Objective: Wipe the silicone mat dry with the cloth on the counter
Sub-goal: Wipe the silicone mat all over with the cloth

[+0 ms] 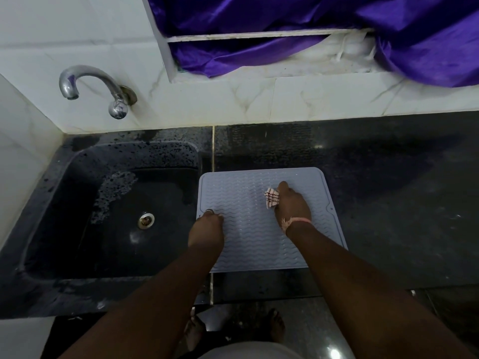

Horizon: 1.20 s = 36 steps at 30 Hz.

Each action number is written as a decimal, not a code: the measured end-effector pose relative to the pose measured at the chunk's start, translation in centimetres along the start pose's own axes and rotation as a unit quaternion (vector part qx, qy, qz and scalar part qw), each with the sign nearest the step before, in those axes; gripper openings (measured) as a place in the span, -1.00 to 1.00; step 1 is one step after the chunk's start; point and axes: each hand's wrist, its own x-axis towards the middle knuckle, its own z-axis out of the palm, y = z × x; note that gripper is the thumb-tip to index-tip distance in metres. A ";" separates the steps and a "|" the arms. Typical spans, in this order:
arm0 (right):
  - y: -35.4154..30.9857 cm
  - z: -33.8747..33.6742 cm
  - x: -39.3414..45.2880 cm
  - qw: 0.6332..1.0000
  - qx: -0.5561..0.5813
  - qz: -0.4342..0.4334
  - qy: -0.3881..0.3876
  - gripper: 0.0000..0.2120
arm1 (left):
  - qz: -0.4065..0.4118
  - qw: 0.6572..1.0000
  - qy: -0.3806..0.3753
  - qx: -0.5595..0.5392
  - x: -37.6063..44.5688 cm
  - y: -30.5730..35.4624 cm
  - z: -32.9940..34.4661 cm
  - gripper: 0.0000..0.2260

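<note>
1 mat point(248, 229), pale blue-grey w/ wavy ridges, lies flat on the dark bench point(388, 190), just right of the sink point(108, 203); its left edge sits right by the sink rim. 1 small hole shows near the mat's right edge.

1 cloth point(272, 200), white w/ red stripes, bunched up, on the mat's upper right part, i.e. right of the sink & well clear of it. Right hand point(291, 206) is clenched round the cloth, pressing it down on the mat; only a small bit of cloth sticks out at the hand's left side. 1 pinkish thread band round that wrist.

Left hand point(207, 229) rests at the mat's left edge, the side nearest the sink, fingers curled down onto the mat; can't tell if it pinches the edge or just presses. 1 ring on a finger.

1 sink, dark, w/ 1 metal drain point(146, 220) in its floor & water patches on its walls. 1 chrome tap point(85, 84) on the tiled wall above the sink. 1 purple cloth drape point(311, 29) hangs up & right of the sink, over a white ledge.

2 bare feet show below the bench edge. No brands, labels or readable writing anywhere.
</note>
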 end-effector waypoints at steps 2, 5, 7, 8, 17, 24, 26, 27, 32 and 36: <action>0.6 -0.3 0.0 1.000 -0.021 0.014 0.013 -0.63 | 0.003 1.000 0.006 -0.003 0.0 -0.1 0.1 -0.63; 1.5 -1.0 -0.2 0.997 -0.057 0.031 0.033 -0.61 | 0.006 1.000 0.012 -0.005 0.0 -0.1 0.2 -0.62; 2.4 -1.6 -0.4 0.993 -0.088 0.047 0.061 -0.61 | 0.002 1.000 0.010 -0.007 0.0 -0.1 0.3 -0.62; 2.9 -2.1 -0.4 0.991 -0.092 0.063 0.078 -0.61 | 0.002 1.000 0.008 -0.006 0.1 -0.1 0.3 -0.63; 5.7 -5.0 0.2 0.957 0.183 0.167 0.148 -0.72 | -0.018 1.000 -0.006 0.021 0.6 0.9 -0.1 -0.73; 6.8 -4.4 0.1 0.798 0.502 0.302 0.140 -0.60 | -0.030 0.999 -0.011 0.031 0.6 1.4 -0.2 -0.76; 7.7 -4.3 -0.1 0.686 0.643 0.332 0.077 -0.62 | -0.031 0.999 -0.011 0.033 0.6 1.4 -0.1 -0.76; 8.0 -4.2 -0.2 0.663 0.670 0.329 0.059 -0.65 | -0.032 0.999 -0.011 0.033 0.6 1.5 -0.1 -0.76; 7.5 -4.7 -0.3 0.787 0.564 0.247 0.013 -0.83 | -0.036 0.998 -0.009 0.042 0.6 1.7 -0.2 -0.75; 7.6 -4.1 -0.2 0.954 0.227 0.181 0.073 -0.54 | -0.041 0.998 -0.004 0.039 0.5 1.9 -0.1 -0.76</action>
